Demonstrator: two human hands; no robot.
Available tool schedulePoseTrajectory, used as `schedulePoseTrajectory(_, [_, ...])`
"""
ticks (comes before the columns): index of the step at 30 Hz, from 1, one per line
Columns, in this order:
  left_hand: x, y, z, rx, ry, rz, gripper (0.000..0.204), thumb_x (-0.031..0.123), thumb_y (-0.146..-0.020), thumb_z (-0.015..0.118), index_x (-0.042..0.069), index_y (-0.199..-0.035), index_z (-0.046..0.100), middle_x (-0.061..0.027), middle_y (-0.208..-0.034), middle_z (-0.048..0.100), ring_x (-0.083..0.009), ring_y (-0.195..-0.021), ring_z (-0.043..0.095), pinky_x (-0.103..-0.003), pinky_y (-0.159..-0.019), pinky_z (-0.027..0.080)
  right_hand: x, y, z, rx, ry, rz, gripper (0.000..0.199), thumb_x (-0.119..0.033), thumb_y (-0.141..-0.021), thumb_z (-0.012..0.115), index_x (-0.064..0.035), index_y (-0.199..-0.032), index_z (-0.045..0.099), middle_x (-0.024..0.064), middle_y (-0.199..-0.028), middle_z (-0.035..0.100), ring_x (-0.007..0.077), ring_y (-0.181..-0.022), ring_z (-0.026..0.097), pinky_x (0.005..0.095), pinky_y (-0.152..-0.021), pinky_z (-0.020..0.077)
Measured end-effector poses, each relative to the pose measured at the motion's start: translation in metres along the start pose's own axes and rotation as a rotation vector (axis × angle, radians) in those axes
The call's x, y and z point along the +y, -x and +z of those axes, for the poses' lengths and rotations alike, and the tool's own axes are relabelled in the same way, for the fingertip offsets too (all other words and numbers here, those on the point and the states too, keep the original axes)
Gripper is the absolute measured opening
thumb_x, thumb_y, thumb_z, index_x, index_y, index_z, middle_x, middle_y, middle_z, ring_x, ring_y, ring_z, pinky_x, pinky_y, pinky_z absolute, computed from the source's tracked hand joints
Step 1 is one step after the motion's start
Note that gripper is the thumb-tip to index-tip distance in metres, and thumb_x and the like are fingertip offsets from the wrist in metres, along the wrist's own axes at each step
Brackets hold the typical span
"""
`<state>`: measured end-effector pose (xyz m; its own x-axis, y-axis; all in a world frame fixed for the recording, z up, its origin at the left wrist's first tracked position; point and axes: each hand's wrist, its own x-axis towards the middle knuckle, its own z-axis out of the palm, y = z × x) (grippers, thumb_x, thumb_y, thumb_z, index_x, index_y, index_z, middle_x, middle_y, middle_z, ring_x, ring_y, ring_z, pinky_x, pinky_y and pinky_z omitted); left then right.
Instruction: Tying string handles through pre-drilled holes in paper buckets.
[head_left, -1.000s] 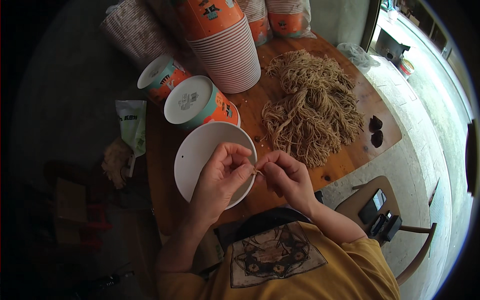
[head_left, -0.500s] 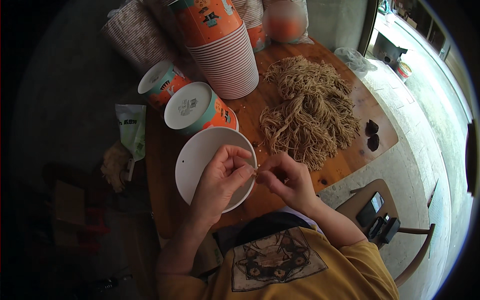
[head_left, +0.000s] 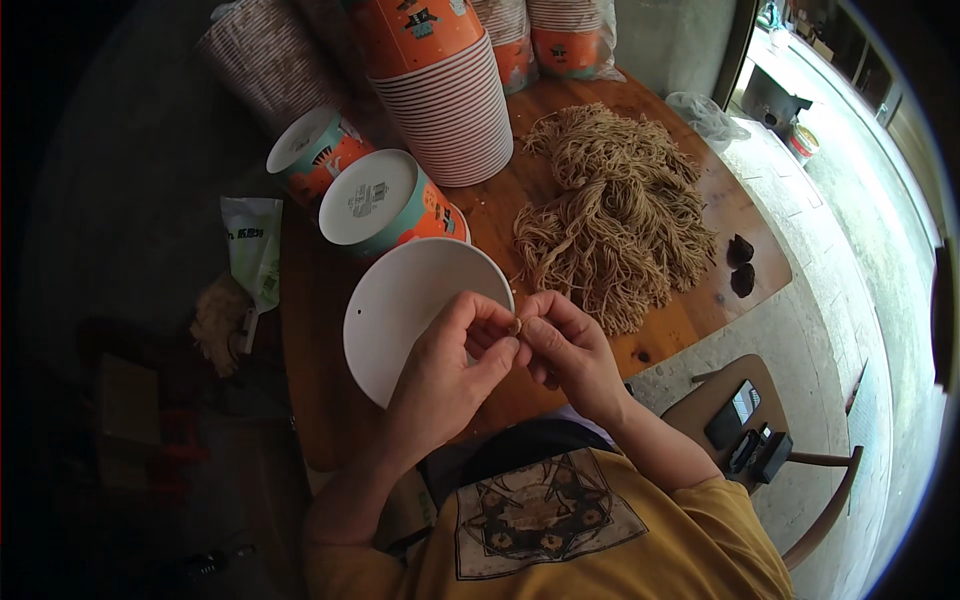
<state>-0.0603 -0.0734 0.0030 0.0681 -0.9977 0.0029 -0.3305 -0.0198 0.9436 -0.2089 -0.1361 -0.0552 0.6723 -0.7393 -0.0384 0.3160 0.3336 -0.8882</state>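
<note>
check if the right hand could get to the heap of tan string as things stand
Probably yes: the heap of tan string lies on the wooden table just beyond the right hand, nothing between, though both hands pinch a small piece now.

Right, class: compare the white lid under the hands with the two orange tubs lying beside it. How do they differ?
The white lid is flat, plain and lies partly under the left hand; the orange tubs are deep, printed and tipped on their sides, untouched. The lid shows a small hole; the tubs show white printed bases. All are round and rest on the wooden table.
</note>
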Motion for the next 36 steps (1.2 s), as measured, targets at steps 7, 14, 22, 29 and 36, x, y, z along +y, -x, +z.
schedulePoseTrajectory(7, [-0.006,0.0,0.002,0.047,-0.176,0.095,0.01,0.004,-0.09,0.056,-0.001,-0.094,0.049,-0.0102,-0.086,0.057,-0.0178,-0.076,0.057,-0.032,-0.067,0.047,0.01,-0.004,0.0,-0.019,-0.156,-0.003,0.012,-0.025,-0.099,0.047,-0.0138,-0.101,0.048,-0.0037,-0.071,0.053,0.0026,-0.053,0.044,0.0151,-0.044,0.0279])
schedulePoseTrajectory(14, [-0.007,0.0,0.002,0.036,-0.097,0.076,0.009,0.004,-0.091,0.055,-0.001,-0.094,0.048,-0.0092,-0.087,0.055,-0.0173,-0.077,0.056,-0.031,-0.068,0.047,0.012,-0.008,0.002,0.012,-0.239,-0.004,0.008,-0.022,-0.1,0.045,-0.0144,-0.102,0.045,-0.0022,-0.07,0.052,0.0044,-0.052,0.039,0.0162,-0.044,0.0257])
schedulePoseTrajectory(22, [-0.005,0.0,0.002,0.035,-0.091,0.069,0.009,0.004,-0.091,0.055,0.0,-0.095,0.048,-0.0079,-0.087,0.054,-0.0147,-0.077,0.055,-0.029,-0.068,0.047,0.014,-0.009,0.001,0.007,-0.235,-0.034,0.008,-0.022,-0.1,0.045,-0.0146,-0.103,0.044,-0.0016,-0.067,0.051,0.0043,-0.051,0.04,0.0157,-0.046,0.0274])
schedulePoseTrajectory(29, [-0.005,0.001,0.002,0.034,-0.109,0.046,0.008,0.004,-0.091,0.055,0.0,-0.095,0.049,-0.007,-0.086,0.054,-0.0133,-0.076,0.055,-0.028,-0.067,0.046,0.008,-0.006,-0.005,-0.015,-0.153,-0.028,0.013,-0.024,-0.099,0.045,-0.0131,-0.106,0.048,-0.0002,-0.068,0.055,0.005,-0.051,0.046,0.0159,-0.044,0.0319])
schedulePoseTrajectory(36, [-0.004,0.0,0.003,0.035,-0.116,0.065,0.009,0.004,-0.09,0.055,0.0,-0.095,0.049,-0.007,-0.087,0.054,-0.0135,-0.076,0.054,-0.028,-0.063,0.046,0.001,-0.009,-0.012,-0.079,-0.16,0.039,0.031,-0.034,-0.099,0.038,-0.0059,-0.107,0.049,0.0063,-0.074,0.061,0.0104,-0.056,0.056,0.0195,-0.045,0.041])
